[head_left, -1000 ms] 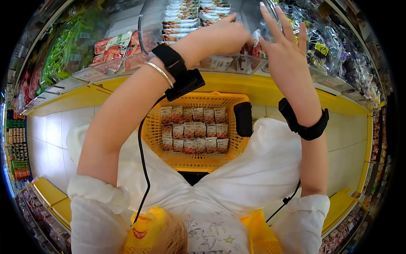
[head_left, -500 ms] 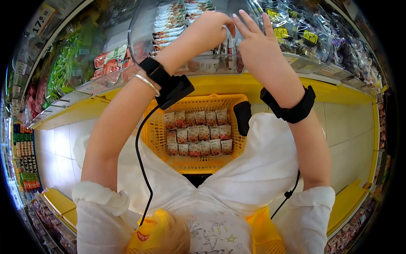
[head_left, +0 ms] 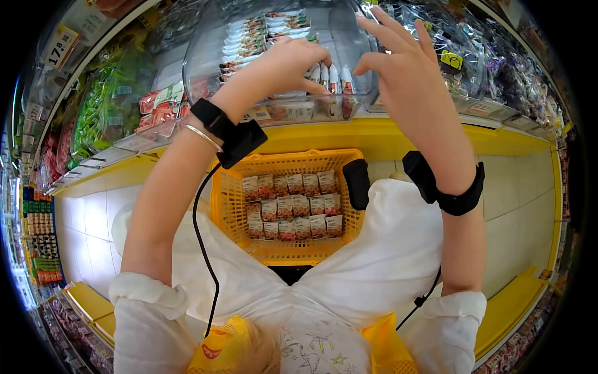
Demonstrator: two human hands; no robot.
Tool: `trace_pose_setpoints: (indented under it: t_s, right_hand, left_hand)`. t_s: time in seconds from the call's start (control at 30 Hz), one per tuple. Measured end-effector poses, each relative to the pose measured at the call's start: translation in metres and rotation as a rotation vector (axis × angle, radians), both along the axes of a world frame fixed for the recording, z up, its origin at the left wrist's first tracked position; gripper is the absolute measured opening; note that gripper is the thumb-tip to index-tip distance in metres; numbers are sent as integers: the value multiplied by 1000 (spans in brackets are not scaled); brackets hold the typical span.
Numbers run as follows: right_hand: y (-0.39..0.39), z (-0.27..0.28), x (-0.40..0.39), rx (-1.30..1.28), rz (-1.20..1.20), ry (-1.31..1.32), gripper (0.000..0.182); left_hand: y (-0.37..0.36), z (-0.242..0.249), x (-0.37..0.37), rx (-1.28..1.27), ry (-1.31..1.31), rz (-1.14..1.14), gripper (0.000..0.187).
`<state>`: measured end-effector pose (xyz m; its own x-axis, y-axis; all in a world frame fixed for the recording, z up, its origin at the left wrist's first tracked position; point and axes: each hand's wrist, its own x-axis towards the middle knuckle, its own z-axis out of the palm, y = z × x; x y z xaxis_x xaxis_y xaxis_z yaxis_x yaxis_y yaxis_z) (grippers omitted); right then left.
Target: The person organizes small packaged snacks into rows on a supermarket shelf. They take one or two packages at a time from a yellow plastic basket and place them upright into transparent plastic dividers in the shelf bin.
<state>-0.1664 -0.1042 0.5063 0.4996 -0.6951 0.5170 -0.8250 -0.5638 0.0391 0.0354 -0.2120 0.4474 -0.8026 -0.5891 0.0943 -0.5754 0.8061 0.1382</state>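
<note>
Over a clear plastic bin [head_left: 187,68] on the shelf, my left hand [head_left: 283,67] reaches in from the left. Its thumb and forefinger are apart, close beside a short row of small upright snack packets [head_left: 334,80] at the bin's front right. More of these packets lie stacked in two columns [head_left: 244,47] behind the hand. My right hand [head_left: 411,68] hovers at the bin's right side, fingers spread and nothing in them. Below, a yellow basket [head_left: 225,243] holds three rows of small snack packets [head_left: 300,206]. Both wrists wear black straps.
Left of the bin are red-and-white packs [head_left: 163,103] and green bags [head_left: 99,103]. Dark clear-wrapped packs [head_left: 430,43] fill the bin on the right. A yellow shelf edge [head_left: 389,134] runs between the bins and the basket. A black cable [head_left: 202,249] hangs from the left wrist.
My hands have moved apart: the right one shifted right and its fingers spread more, while the left drew slightly left and lower. The upright packets between them show more plainly.
</note>
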Motion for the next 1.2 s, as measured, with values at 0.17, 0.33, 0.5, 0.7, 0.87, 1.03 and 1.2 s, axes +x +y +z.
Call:
trace_pose_setpoints:
  t_s: [0.17, 0.33, 0.5, 0.7, 0.87, 1.03, 1.2]
  right_hand:
    - [-11, -14, 3, -52, 8, 51, 26]
    - [-10, -25, 1, -27, 24, 61, 25]
    - [-14, -31, 0, -13, 10, 56, 25]
    - [-16, -38, 0, 11, -21, 137, 28]
    - [-12, -33, 3, 27, -20, 160, 29]
    - [-11, -29, -1, -94, 12, 234, 17]
    - [-12, -31, -2, -47, 15, 272, 18]
  left_hand:
    - [5, 8, -5, -38, -100, 67, 52]
    - [-16, 10, 21, 238, 50, -170, 59]
    - [-15, 21, 16, 203, -46, -183, 60]
    - [-19, 22, 13, 156, -102, -182, 62]
    - [-19, 20, 15, 154, -59, -197, 62]
    - [-16, 15, 11, 61, -21, -219, 60]
    - [-10, 16, 6, 39, -35, -164, 52]
